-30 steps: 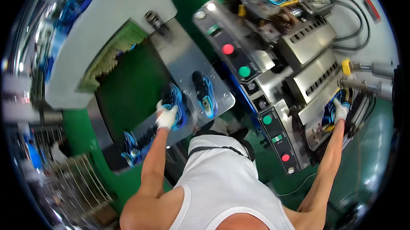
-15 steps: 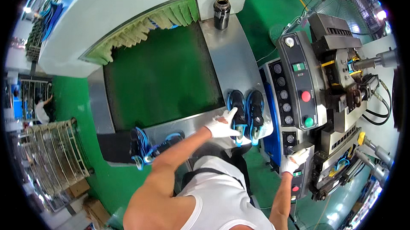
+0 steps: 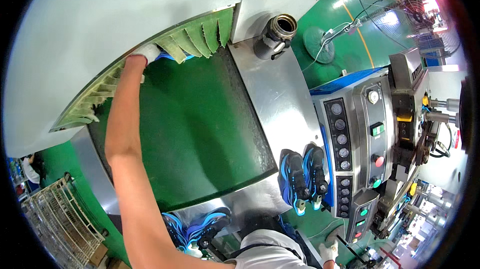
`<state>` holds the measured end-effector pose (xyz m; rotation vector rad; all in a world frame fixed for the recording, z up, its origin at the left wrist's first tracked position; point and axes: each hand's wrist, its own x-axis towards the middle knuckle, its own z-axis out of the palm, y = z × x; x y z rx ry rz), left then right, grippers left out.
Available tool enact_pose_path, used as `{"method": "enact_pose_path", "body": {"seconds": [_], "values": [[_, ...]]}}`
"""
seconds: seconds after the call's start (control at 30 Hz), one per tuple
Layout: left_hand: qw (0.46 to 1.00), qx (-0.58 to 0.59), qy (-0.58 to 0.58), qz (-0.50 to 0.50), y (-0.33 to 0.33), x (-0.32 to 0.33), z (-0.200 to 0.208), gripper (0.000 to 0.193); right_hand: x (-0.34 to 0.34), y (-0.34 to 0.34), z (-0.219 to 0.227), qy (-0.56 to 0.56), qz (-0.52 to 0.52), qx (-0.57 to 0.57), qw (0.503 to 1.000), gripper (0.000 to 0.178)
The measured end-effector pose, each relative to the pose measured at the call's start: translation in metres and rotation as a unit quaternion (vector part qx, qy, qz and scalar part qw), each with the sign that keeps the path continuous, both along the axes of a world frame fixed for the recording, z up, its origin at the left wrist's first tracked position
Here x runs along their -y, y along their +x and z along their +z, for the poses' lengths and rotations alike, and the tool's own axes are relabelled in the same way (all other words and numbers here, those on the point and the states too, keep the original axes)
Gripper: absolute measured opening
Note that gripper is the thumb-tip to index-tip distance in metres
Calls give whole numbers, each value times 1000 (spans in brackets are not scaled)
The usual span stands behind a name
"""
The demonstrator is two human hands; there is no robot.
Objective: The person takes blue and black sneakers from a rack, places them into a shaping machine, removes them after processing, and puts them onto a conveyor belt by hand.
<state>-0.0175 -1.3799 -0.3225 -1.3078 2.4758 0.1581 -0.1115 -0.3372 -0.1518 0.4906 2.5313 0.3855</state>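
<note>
The left hand (image 3: 146,55) is reaching into the far curtain (image 3: 206,36) by a blue piece (image 3: 164,56), its fingers hiding, grip unclear. The right hand (image 3: 329,252) is hanging near right, its fingers too small to tell. Black-and-blue shoes (image 3: 295,171) are sitting near right.

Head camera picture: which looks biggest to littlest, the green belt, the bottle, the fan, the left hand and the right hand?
1. Green belt
2. Fan
3. Bottle
4. Left hand and right hand: they look too alike in size to rank.
</note>
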Motion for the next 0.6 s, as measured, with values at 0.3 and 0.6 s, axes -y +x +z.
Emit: {"method": "enact_pose_path", "body": {"seconds": [0.3,0.6], "values": [[992,0,-52,-112,23,-26,-2,50,-12,-3,-42,-205,-15,6,979,83],[992,1,97,-80,88,-324,62,62,73,-12,-10,-217,83,52,971,88]]}}
